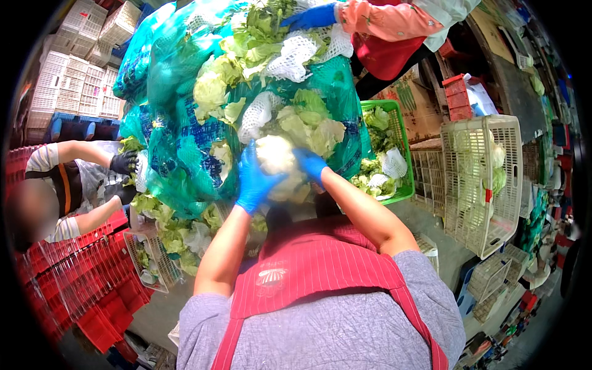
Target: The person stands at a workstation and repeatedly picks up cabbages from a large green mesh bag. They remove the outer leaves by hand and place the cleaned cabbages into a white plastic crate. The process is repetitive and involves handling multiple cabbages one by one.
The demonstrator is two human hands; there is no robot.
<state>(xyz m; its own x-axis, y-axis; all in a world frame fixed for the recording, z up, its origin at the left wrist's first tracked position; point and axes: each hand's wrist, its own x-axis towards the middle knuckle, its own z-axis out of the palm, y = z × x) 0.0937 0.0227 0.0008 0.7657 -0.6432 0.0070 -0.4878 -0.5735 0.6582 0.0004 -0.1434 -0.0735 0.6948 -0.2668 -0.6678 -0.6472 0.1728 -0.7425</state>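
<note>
In front of my apron I hold a pale lettuce head [276,155], its surface partly washed out by glare and blur. My left hand [257,178], in a blue glove, cups its left side with the thumb reaching across the front. On the opposite side, the blue-gloved fingers of my right hand [311,164] press against the head. Just beyond it lie a white foam net [260,113] and loose lettuce leaves [314,120]. These rest on a pile of filled green mesh bags [185,138].
Right of the pile stands a green crate [407,162] with leaves and foam nets. A tall white crate [483,185] holds lettuce heads. One co-worker's blue-gloved hand [312,17] touches leaves at the top; another's dark-gloved hand [124,162] is at the left, near red crates [88,273].
</note>
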